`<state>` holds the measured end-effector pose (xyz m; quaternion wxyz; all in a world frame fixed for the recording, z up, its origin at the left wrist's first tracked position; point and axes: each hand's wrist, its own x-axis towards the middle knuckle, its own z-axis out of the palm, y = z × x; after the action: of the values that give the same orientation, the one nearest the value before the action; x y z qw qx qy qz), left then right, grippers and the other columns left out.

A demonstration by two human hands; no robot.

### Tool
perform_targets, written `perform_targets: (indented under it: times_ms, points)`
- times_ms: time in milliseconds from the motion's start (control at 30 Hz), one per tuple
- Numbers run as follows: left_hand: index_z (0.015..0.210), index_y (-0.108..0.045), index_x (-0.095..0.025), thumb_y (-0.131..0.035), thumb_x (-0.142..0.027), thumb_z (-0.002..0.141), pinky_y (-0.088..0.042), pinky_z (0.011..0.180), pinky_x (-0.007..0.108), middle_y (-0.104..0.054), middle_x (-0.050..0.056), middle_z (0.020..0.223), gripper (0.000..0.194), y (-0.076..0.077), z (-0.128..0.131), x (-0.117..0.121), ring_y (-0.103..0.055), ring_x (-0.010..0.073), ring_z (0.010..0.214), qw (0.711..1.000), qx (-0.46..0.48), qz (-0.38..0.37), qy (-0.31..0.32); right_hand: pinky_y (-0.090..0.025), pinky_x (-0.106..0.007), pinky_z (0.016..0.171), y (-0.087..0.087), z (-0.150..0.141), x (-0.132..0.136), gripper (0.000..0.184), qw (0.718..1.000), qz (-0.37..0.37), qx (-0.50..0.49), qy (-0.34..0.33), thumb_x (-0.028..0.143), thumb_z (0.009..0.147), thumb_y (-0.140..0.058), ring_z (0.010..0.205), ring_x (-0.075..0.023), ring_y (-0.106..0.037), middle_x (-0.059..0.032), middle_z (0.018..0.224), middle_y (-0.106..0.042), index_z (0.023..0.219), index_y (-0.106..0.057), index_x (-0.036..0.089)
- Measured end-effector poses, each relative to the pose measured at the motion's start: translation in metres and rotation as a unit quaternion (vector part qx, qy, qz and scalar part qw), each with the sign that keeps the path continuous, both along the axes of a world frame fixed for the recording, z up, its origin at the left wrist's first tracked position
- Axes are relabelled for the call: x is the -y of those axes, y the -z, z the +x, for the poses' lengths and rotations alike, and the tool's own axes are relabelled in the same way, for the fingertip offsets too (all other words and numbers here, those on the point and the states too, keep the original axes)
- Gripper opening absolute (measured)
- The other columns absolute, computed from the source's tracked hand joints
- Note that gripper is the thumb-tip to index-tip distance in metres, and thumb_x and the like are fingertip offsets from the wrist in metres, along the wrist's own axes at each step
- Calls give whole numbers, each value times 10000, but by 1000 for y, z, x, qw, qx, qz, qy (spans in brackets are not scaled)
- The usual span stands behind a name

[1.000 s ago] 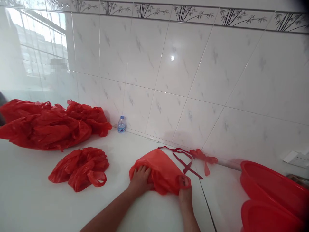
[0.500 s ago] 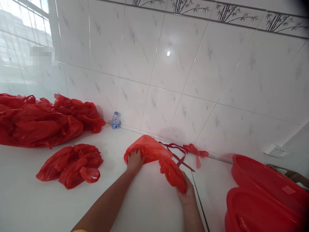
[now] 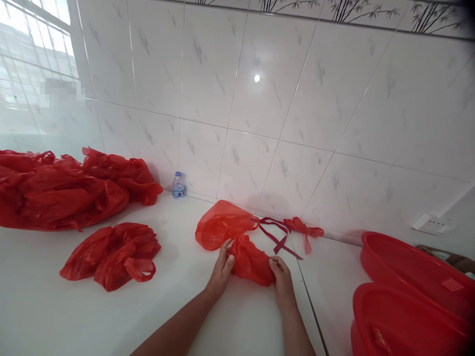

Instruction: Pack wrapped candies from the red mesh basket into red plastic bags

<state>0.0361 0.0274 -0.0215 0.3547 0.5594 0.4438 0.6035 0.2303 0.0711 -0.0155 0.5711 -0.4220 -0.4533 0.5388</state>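
Both my hands are on a crumpled red plastic bag [image 3: 252,261] just above the white tabletop. My left hand [image 3: 221,269] holds its left side, with the thumb in front and fingers behind. My right hand [image 3: 282,274] pinches the right end between thumb and fingers. Right behind the bunched bag lies another red plastic bag [image 3: 220,225], thin and spread out on the table; I cannot tell whether the two are joined. Dark red ribbon strips [image 3: 278,235] lie beside it, near a small knotted red bag [image 3: 302,226] against the wall.
A large heap of red bags [image 3: 67,193] fills the back left, with a smaller crumpled bag [image 3: 115,257] before it. A small water bottle [image 3: 178,186] stands by the tiled wall. Two red plastic basins [image 3: 415,277] are at the right, below a wall socket [image 3: 432,224].
My left hand has come off the spread bag and moved right onto the bunched bag. My right hand has moved slightly up, and the bunched bag now lies between both hands.
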Motion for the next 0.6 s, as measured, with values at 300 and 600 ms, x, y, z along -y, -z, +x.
perform_targets:
  times_ms: [300, 600]
  points:
    - [1052, -592, -181, -598, -279, 731, -518, 713, 310, -692, 63, 975, 336, 1, -10, -14, -650, 205, 842, 976, 189, -89, -57, -421, -259, 579, 2, 2, 4, 313, 957, 59, 271, 82, 492, 681, -622, 623, -157, -510, 4, 649, -586, 708, -623, 180]
    - [786, -566, -197, -595, -207, 674, -439, 546, 224, -610, -43, 675, 116, 0, -21, -15, -564, 117, 579, 965, 230, -90, -88, -411, -259, 604, 5, 10, 1, 269, 944, 48, 270, 185, 473, 789, -482, 674, -166, -519, 3, 739, -597, 768, -535, 210]
